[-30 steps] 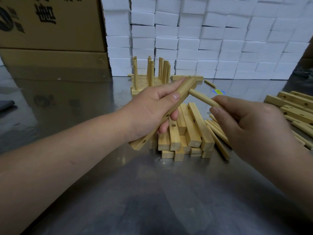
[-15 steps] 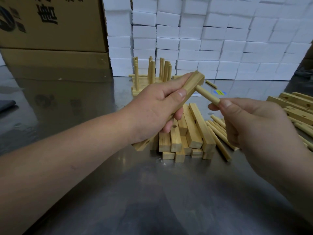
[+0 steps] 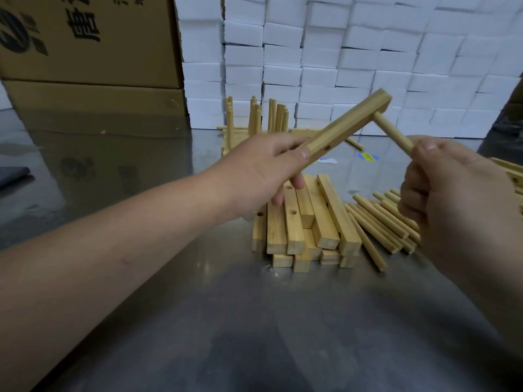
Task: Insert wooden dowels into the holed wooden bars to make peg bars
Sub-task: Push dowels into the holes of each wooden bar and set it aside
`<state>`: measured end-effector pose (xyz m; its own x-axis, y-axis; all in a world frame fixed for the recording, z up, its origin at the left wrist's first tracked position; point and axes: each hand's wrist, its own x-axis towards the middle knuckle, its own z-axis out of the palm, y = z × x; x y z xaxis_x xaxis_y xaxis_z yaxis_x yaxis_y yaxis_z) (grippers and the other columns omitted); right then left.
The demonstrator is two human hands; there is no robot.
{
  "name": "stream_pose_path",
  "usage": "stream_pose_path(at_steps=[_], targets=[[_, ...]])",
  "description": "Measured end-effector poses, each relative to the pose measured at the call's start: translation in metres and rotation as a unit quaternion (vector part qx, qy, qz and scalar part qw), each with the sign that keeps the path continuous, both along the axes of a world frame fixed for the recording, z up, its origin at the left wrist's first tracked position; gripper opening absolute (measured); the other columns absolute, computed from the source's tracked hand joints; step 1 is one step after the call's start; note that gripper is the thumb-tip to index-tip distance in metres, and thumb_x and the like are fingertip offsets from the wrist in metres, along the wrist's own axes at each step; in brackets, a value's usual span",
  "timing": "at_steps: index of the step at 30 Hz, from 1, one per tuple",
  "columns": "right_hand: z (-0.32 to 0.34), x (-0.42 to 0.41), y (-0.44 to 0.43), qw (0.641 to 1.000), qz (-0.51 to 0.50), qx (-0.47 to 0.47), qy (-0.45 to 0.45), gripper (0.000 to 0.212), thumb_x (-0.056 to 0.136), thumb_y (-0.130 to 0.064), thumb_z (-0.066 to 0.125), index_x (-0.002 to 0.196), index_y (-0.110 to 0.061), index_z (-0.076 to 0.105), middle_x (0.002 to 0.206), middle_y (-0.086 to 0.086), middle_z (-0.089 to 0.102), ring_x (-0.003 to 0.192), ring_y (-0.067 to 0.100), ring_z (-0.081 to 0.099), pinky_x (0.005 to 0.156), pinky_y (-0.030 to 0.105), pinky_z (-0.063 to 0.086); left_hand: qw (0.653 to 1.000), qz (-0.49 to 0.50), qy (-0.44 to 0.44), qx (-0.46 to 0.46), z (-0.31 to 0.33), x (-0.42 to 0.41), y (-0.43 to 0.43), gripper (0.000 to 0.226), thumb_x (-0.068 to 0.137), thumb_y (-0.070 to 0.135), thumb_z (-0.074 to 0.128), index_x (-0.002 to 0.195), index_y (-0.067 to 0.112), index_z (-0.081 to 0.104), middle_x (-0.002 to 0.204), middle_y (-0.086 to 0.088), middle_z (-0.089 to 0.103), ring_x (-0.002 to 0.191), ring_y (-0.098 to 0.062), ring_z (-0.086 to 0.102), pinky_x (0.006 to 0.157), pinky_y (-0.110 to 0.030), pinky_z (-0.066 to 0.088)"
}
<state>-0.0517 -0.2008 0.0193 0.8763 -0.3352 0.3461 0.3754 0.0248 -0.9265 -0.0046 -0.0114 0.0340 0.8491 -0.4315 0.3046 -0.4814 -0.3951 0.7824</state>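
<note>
My left hand (image 3: 263,171) grips a holed wooden bar (image 3: 348,125) by its lower end, and the bar slants up to the right above the table. A wooden dowel (image 3: 392,132) sticks out of the hole near the bar's upper end. My right hand (image 3: 447,188) pinches the free end of that dowel. Under the hands a stack of holed bars (image 3: 308,222) lies on the steel table (image 3: 254,321). Several loose dowels (image 3: 382,222) lie just right of the stack. Finished peg bars (image 3: 254,120) with upright dowels stand behind.
A wall of white foam blocks (image 3: 353,58) closes the back of the table. Cardboard boxes (image 3: 90,52) stand at the back left. More holed bars (image 3: 509,174) lie at the right edge. A yellow-blue sticker (image 3: 368,157) lies on the table.
My left hand has raised the bar and slid down to its lower end. The dowel now sits in the hole near the bar's upper end, with my right hand following it up and to the right.
</note>
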Motion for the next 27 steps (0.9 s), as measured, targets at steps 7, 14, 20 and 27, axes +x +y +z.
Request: stream_pose_path(at_steps=[7,14,20,27], targets=[[0.005,0.001,-0.014,0.962,-0.107,-0.247,0.040,0.013,0.077,-0.028,0.050,0.083,-0.038,0.055,0.061,-0.010,0.064,0.043,0.003,0.049,0.052,0.026,0.042,0.991,0.103,0.031,-0.081,-0.009,0.009,0.001,0.027,0.099,0.032,0.034,0.089,0.029,0.059,0.064,0.010,0.052,0.044,-0.003,0.043,0.047,-0.019,0.038],[0.005,0.010,-0.024,0.661,-0.097,-0.689,0.282,0.025,0.081,-0.047,0.055,0.102,-0.033,0.059,0.091,-0.007,0.059,0.081,0.013,0.052,0.069,0.029,0.044,0.975,0.162,0.058,-0.141,-0.011,0.014,0.003,0.034,0.099,0.030,0.035,0.073,0.018,0.054,0.068,0.001,0.052,0.050,-0.009,0.044,0.049,-0.023,0.036],[0.001,0.009,-0.020,0.634,-0.091,-0.712,0.286,0.026,0.079,-0.049,0.058,0.091,-0.027,0.064,0.082,-0.003,0.061,0.072,0.012,0.055,0.064,0.027,0.048,0.977,0.155,0.057,-0.136,-0.014,0.014,0.001,0.030,0.099,0.029,0.034,0.078,0.024,0.055,0.068,0.004,0.053,0.050,-0.006,0.045,0.050,-0.022,0.036],[-0.008,0.015,-0.019,0.606,-0.099,-0.741,0.273,0.028,0.085,-0.043,0.052,0.098,-0.021,0.063,0.089,0.000,0.061,0.079,0.017,0.057,0.068,0.030,0.048,0.977,0.153,0.058,-0.139,-0.016,0.013,0.000,0.029,0.099,0.029,0.034,0.078,0.026,0.054,0.068,0.004,0.053,0.050,-0.006,0.045,0.052,-0.023,0.035]])
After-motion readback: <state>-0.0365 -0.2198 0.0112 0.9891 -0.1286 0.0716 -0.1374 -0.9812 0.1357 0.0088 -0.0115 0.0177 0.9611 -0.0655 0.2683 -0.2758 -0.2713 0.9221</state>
